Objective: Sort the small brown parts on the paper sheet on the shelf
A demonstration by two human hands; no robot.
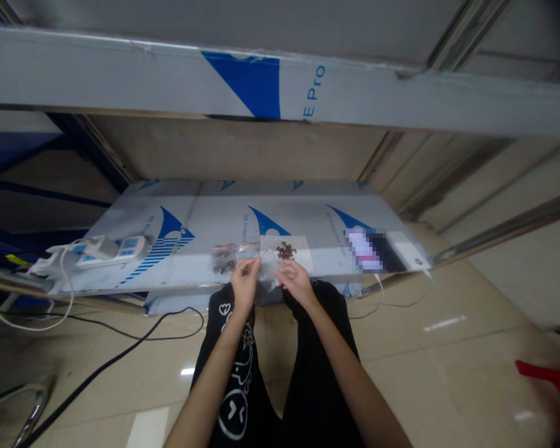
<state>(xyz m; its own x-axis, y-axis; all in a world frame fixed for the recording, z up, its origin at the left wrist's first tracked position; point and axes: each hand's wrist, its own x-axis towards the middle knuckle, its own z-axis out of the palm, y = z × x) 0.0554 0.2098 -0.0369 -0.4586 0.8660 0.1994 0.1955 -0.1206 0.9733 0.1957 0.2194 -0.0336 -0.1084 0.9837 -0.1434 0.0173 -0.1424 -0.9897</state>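
Observation:
Between my two hands hangs a clear plastic bag (267, 272), at the front edge of the shelf. My left hand (245, 277) pinches its left side, thumb against fingers. On the other side my right hand (295, 278) has its fingers closed on the bag too. Just beyond the right fingers, a white sheet (302, 246) lies flat with a small heap of brown bits (285, 251) on it. Left of my left hand rest clear bags (221, 258) with dark reddish-brown contents, too blurred to name.
The film-covered shelf (205, 218) has a power strip (114, 249) at the left. At the right lie a phone (366, 251), its screen blurred out, and a white device (407, 250), both with white cables. An upper shelf edge (168, 81) crosses above. A black cable (121, 351) runs over the floor.

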